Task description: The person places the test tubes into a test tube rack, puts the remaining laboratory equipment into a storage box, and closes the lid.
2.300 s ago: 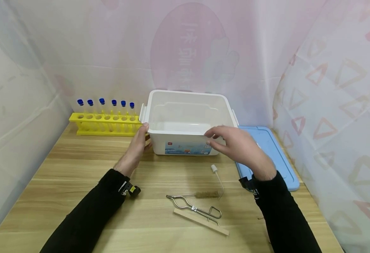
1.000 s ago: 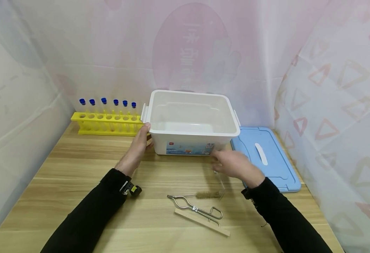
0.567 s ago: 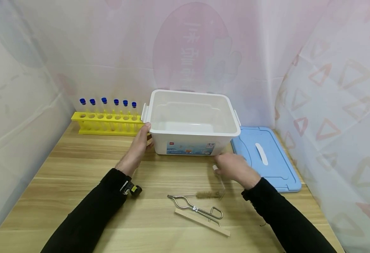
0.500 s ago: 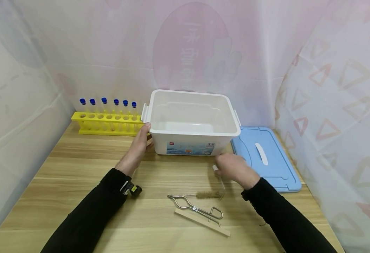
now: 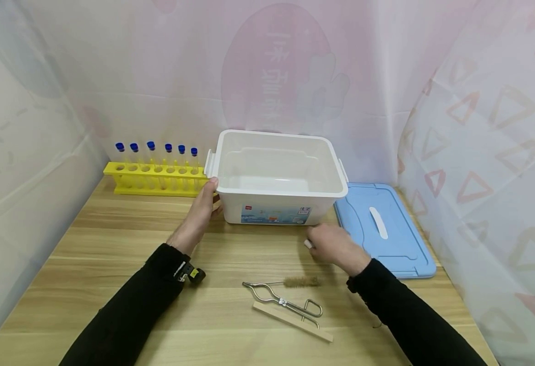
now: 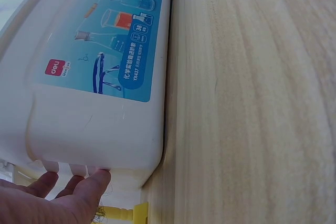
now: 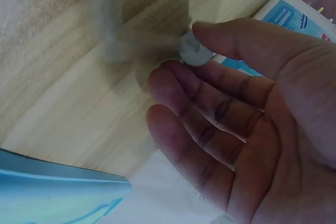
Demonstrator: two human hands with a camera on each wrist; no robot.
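Just in front of the white box [image 5: 233, 208], over the wooden table [image 5: 66, 295], a white stopper [image 5: 308, 244] at the fingertips of the right hand [image 5: 332, 246], pinched between thumb and fingers. Small, stubby, tilted, partly hidden by the hand in the head view. At the left end of the box, the left hand [image 5: 197, 213]: thumb by the front corner of the rim, fingers loosely bent against the end wall. Impossible to tell from these angles if gripping or merely resting.

On the box, upright and open-topped: a handle at each end, a blue label [image 5: 274, 214] across the front.

From the right wrist, a detail lost to the head view: the stopper's round end, hollow at its centre, with the lower 2 fingertips apart from it. Nearby, a pale streak [image 7: 105, 19], too blurred to name. From the left wrist, closer reading of the label: a red "deli" mark, "YX437", "38", drawings of glassware. Only from the head, the full layout: left of the box, a yellow rack [image 5: 157, 193] with 6 blue-capped tubes [image 5: 169, 147]; to the right, a blue lid [image 5: 395, 239], lying flat; on the near side, a bristle brush [image 5: 300, 281], metal tongs [image 5: 282, 302] and, just beside these, a wooden strip [image 5: 292, 322].
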